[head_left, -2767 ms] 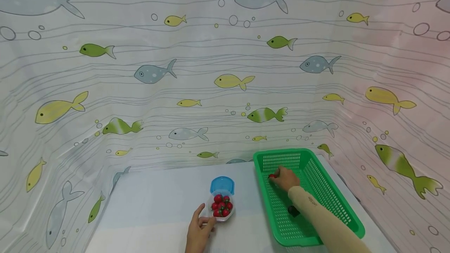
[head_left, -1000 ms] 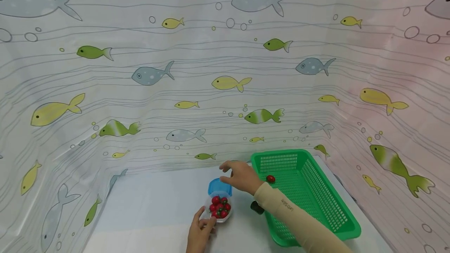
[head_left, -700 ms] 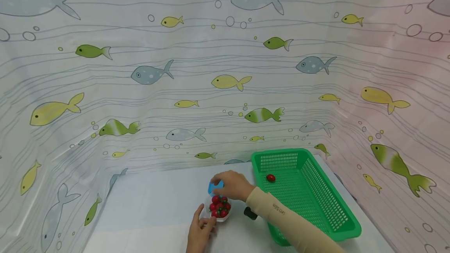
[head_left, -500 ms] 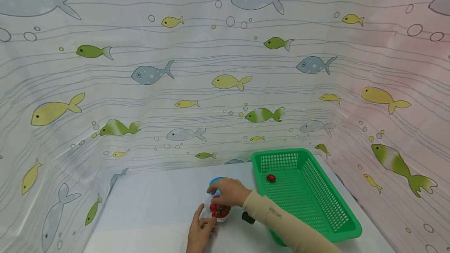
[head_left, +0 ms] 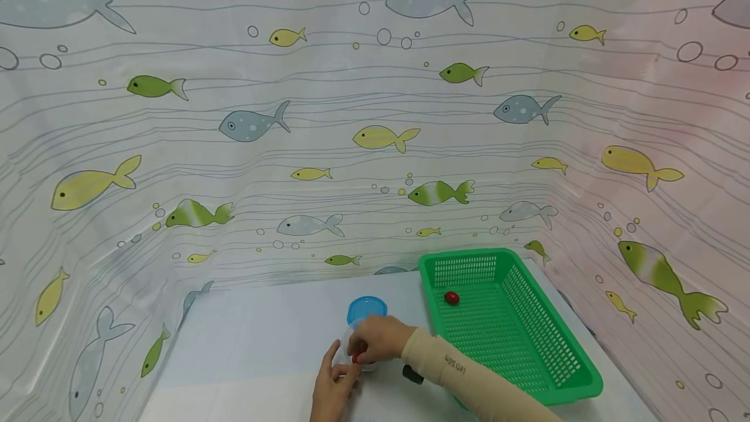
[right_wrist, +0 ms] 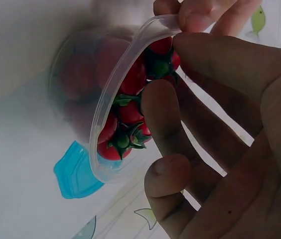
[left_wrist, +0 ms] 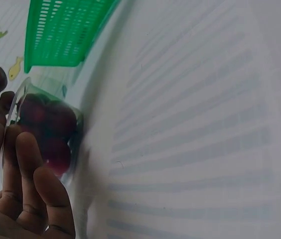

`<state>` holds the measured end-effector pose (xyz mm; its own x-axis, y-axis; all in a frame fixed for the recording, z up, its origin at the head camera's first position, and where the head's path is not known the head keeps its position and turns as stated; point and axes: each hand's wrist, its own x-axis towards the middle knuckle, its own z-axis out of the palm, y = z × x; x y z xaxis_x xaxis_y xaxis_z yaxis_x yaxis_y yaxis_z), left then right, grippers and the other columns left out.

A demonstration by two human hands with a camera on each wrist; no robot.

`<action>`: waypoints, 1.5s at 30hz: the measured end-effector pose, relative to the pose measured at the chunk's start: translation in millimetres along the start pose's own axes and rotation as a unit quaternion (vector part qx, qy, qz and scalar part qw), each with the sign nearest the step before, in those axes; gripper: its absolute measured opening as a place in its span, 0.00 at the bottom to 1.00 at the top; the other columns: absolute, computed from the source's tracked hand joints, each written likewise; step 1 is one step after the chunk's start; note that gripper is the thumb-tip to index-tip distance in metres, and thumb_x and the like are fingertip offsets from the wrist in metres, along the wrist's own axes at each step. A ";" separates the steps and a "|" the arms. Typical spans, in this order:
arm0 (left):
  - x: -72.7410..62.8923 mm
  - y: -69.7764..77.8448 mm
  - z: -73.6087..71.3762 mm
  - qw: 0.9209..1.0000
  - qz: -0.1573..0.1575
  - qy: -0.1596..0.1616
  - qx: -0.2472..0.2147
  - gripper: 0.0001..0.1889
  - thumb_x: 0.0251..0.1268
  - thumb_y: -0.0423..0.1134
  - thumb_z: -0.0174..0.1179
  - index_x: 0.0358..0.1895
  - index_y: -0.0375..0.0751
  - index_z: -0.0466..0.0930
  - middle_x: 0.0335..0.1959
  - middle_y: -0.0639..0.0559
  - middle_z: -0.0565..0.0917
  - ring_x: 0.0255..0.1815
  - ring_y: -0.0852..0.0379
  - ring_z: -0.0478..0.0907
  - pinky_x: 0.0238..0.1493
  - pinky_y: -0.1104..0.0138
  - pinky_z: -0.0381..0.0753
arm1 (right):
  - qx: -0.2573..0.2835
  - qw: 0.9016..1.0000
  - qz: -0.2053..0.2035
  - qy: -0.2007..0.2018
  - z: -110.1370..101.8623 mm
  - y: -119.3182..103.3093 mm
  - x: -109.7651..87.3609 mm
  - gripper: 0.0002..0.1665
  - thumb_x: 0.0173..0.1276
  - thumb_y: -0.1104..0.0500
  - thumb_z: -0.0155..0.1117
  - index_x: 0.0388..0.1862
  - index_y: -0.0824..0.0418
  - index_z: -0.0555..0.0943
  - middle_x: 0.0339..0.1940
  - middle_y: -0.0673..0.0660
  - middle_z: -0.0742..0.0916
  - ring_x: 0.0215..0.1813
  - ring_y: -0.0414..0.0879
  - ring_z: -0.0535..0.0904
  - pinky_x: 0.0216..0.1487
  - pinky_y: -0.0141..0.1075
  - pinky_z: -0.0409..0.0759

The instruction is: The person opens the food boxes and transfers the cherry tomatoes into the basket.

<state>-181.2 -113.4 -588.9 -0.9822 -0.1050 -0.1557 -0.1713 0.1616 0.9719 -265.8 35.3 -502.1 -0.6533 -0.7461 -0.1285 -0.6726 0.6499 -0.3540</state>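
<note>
A clear plastic tub [right_wrist: 99,119] of cherry tomatoes [right_wrist: 129,117] stands on the table, its blue lid [head_left: 366,307] flipped back behind it. My left hand [head_left: 334,383] grips the near left side of the tub, thumb at the rim and fingers [left_wrist: 31,159] along the wall. From the right, my right hand [head_left: 383,337] reaches over the tub and covers most of it in the head view. Its thumb and fingers close round a tomato [right_wrist: 158,62] at the rim in the right wrist view. One loose tomato [head_left: 452,297] lies in the green basket [head_left: 436,337].
The green basket takes up the right side of the white table [head_left: 258,337]. A black wrist camera [head_left: 413,374] hangs under my right wrist. Fish-patterned sheeting [head_left: 316,148] rises behind and on both sides of the table.
My right hand left a tomato in the basket, swung left past the lid, and came down into the tub. The left hand has stayed at the tub.
</note>
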 end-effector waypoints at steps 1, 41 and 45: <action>0.2 -0.3 0.2 1.000 0.000 0.001 -0.001 0.45 0.70 0.49 0.65 0.80 0.36 0.49 0.36 0.49 0.87 0.35 0.53 0.83 0.34 0.64 0.77 | -0.003 1.000 0.001 -0.005 0.5 -0.1 0.2 0.09 0.65 0.57 0.75 0.44 0.48 0.91 0.32 0.36 0.86 0.34 0.26 0.77 0.36 0.25 0.76; 1.9 -3.4 -0.6 1.000 0.005 -0.009 -0.002 0.41 0.72 0.45 0.62 0.80 0.39 0.50 0.36 0.47 0.87 0.33 0.52 0.84 0.33 0.65 0.78 | -0.045 0.995 -0.016 0.086 -23.0 10.3 -2.5 0.16 0.65 0.52 0.74 0.52 0.41 0.88 0.44 0.36 0.87 0.46 0.34 0.80 0.44 0.33 0.81; 2.4 -4.0 -0.3 1.000 0.008 -0.010 -0.002 0.41 0.72 0.45 0.61 0.80 0.39 0.50 0.35 0.46 0.87 0.33 0.51 0.84 0.33 0.66 0.77 | -0.008 0.992 -0.024 0.127 -36.4 18.5 -5.8 0.14 0.64 0.53 0.75 0.49 0.45 0.89 0.41 0.39 0.87 0.37 0.35 0.79 0.36 0.27 0.78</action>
<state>-182.8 -114.5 -593.1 -0.9862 -0.0836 -0.1427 -0.1545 0.1583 0.9752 -287.1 56.9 -474.2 -0.6848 -0.7177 0.1264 -0.7097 0.6175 -0.3391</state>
